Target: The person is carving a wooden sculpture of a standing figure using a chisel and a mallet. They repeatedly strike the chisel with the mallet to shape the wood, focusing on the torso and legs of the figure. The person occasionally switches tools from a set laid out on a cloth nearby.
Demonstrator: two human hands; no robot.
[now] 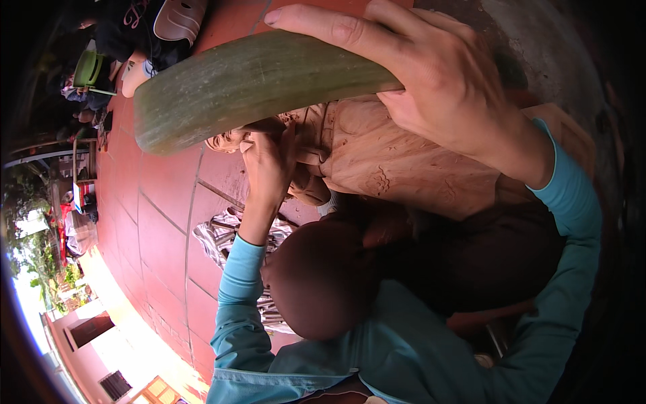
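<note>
My right hand (444,87) is closed around the narrow end of a long, greenish wooden mallet (249,84), its index finger stretched along the upper edge. The mallet's broad end reaches to the left, above my left hand (268,165). That hand is closed at the head end of a reddish-brown carved wooden figure (404,158); the mallet covers part of its grip, so what it holds I cannot make out. The figure lies across in front of me, with a carved face (225,141) at its left end and flowing folds along its body.
Beside my knee (319,279), several slim tools (269,313) lie on a striped cloth (215,236) on the red tiled floor (158,249). A pale plastic chair (180,20) and a green chair (87,67) stand at the far left, with people near them.
</note>
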